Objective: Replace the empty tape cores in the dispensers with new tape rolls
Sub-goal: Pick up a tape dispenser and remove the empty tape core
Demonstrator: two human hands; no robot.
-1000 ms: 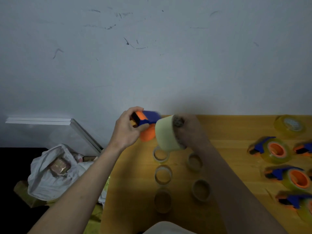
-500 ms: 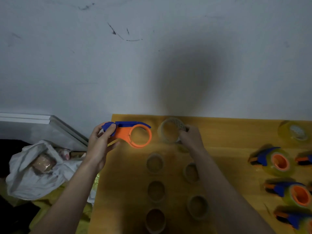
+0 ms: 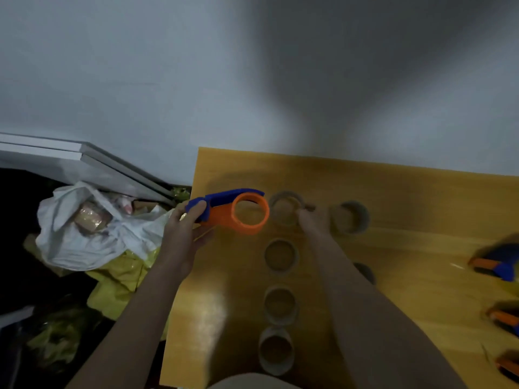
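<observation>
The left hand [image 3: 182, 234] grips the handle end of an orange and blue tape dispenser [image 3: 236, 210], thumb curled over the blue part and fingers wrapped beneath, holding it just above the left far corner of the yellow wooden table [image 3: 393, 192]. The dispenser's orange ring is empty. Just right of that ring, an empty tape core [image 3: 286, 207] stands on the table, and the right hand [image 3: 311, 220] is at its right rim; the blur makes it hard to be sure, but the fingertips seem to pinch the core's edge. Right of the hand stands another core [image 3: 351, 217]. Nearer than the dispenser, three more cores [image 3: 280, 255] line up in a column toward the person. Far right of the dispenser, at the table's edge, lie other blurred orange and blue dispensers [image 3: 497, 265]. Left of the table, a white plastic bag [image 3: 84, 234] sits on yellow wrapping.
</observation>
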